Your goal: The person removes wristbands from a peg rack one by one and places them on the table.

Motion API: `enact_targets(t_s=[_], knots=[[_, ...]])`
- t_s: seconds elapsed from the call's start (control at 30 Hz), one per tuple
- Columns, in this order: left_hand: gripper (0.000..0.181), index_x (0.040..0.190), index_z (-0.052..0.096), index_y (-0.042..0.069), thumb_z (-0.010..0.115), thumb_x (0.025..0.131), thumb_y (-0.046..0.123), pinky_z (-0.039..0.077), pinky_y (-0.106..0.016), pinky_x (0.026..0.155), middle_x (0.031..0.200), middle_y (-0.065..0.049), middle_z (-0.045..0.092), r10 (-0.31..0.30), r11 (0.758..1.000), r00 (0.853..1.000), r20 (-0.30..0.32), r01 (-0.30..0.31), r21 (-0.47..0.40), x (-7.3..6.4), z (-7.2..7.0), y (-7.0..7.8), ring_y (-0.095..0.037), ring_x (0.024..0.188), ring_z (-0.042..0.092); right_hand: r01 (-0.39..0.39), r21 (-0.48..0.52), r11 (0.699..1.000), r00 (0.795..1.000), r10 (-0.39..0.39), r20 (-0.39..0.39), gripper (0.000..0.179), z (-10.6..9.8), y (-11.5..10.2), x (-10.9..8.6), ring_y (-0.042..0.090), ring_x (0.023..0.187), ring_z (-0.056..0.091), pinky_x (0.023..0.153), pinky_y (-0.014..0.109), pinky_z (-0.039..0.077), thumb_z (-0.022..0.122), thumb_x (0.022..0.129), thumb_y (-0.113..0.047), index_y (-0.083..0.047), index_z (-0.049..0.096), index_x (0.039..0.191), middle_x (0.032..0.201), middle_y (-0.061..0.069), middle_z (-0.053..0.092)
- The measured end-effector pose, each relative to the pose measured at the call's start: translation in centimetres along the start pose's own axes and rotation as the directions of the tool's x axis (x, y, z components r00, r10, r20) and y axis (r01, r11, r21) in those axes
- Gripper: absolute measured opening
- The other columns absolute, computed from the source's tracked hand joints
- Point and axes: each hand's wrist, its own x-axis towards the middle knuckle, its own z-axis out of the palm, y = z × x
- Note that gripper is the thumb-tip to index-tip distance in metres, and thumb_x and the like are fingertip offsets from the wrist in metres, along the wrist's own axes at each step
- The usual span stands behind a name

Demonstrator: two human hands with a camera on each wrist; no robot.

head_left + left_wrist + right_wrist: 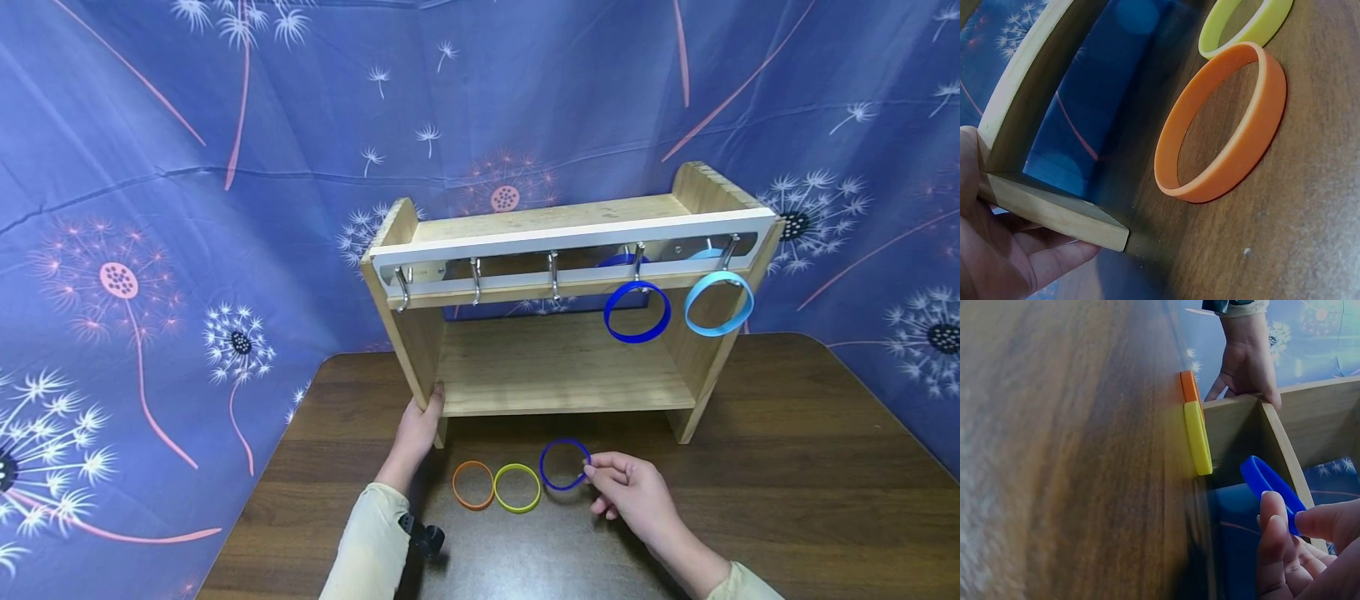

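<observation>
Between thumb and fingers, my right hand (pixel 633 496) pinches a dark blue silicone wristband (pixel 564 464), which in the right wrist view is raised off the table. My left hand (pixel 420 425) grips the lower left side panel of a wooden shelf rack (pixel 562 358), thumb on the front and fingers behind the panel (pixel 1060 209). Between the hands, an orange wristband (pixel 472 485) and a yellow wristband (pixel 517 488) lie side by side on the table. From the rack's hooks at the right hang another blue wristband (pixel 637 312) and a light blue wristband (pixel 718 303).
Three metal hooks (pixel 553 275) along the rack's front rail hold nothing. The rack stands on a dark wooden table (pixel 810 467). Behind is a blue cloth (pixel 300 125) with a dandelion print. A black wrist camera (pixel 426 537) sits on the left sleeve.
</observation>
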Motion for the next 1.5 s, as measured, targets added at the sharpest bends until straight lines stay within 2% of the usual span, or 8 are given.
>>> enact_targets(t_s=[0.2, 0.5, 1.2, 1.5], knots=[[0.050, 0.134, 0.053, 0.003, 0.048, 0.101, 0.041, 0.037, -0.053, 0.104, 0.131, -0.023, 0.057, 0.003, 1.000, 1.000, 0.001, -0.003, 0.012, 0.0, 0.0, -0.1, -0.038, 0.125, 0.049, 0.012, -0.017, 1.000, 0.998, -0.011, 0.057, 0.031, -0.1, 0.5, 0.2, 0.018, 0.053, 0.063, 0.048, 0.028, 0.052, 0.064, 0.093, -0.008, 0.015, 0.058, 0.113, 0.090, 0.020, 0.071], [0.049, 0.133, 0.055, 0.004, 0.048, 0.101, 0.041, 0.038, -0.052, 0.103, 0.129, -0.021, 0.058, -0.002, 1.000, 1.000, -0.004, 0.002, 0.026, 0.0, 0.0, -0.1, -0.036, 0.123, 0.050, 0.017, -0.045, 0.999, 0.995, -0.013, 0.101, 0.031, -0.1, 0.8, 0.2, 0.021, 0.052, 0.063, 0.047, 0.031, 0.053, 0.064, 0.092, -0.006, 0.017, 0.058, 0.112, 0.089, 0.020, 0.071], [0.050, 0.130, 0.057, 0.007, 0.048, 0.100, 0.046, 0.040, -0.052, 0.101, 0.126, -0.019, 0.060, -0.018, 0.999, 1.000, -0.019, 0.019, 0.030, 0.1, 0.2, -0.2, -0.035, 0.120, 0.052, -0.047, -0.182, 0.982, 0.998, 0.055, 0.043, 0.026, 0.2, 1.2, 0.2, 0.023, 0.048, 0.061, 0.043, 0.032, 0.051, 0.066, 0.088, -0.004, 0.012, 0.063, 0.108, 0.076, 0.011, 0.071], [0.051, 0.128, 0.058, 0.009, 0.048, 0.099, 0.049, 0.040, -0.053, 0.099, 0.124, -0.020, 0.060, -0.030, 0.999, 0.999, -0.027, 0.031, 0.045, 0.1, 0.1, -0.2, -0.036, 0.118, 0.053, -0.055, -0.236, 0.970, 0.997, 0.067, 0.046, 0.024, 0.3, 1.0, 0.0, 0.022, 0.046, 0.061, 0.042, 0.032, 0.050, 0.067, 0.087, -0.004, 0.011, 0.065, 0.106, 0.073, 0.008, 0.070]])
